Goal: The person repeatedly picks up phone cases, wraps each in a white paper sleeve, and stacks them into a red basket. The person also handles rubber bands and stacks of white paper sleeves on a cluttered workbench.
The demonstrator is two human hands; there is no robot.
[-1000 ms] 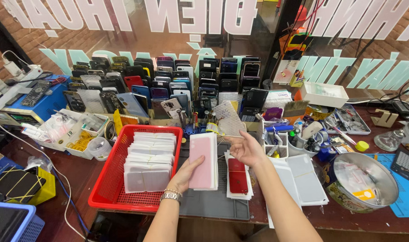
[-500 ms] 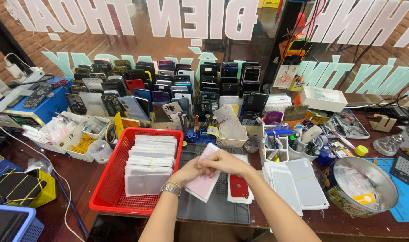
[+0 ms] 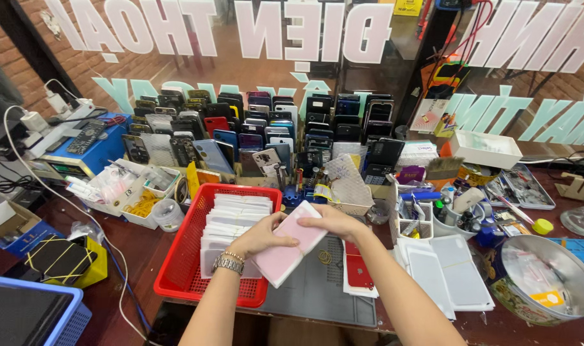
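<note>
Both forearms extended forward, converging; left hand (image 3: 261,236) cupped palm-in, watch on wrist; right hand (image 3: 330,222) fingers curled, gripping.

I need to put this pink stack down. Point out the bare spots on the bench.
Both hands, left and right, hold the pink stack. Bare room: the grey mat between the red basket and the white sheets, apart from a red phone back and a rubber band. Behind it, phones and tool tubs crowd the bench.

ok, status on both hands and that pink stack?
Left hand and right hand both gripping flat pink rectangular stack. Stack tilted over red plastic basket edge and grey mat. Nothing blocking.
</note>
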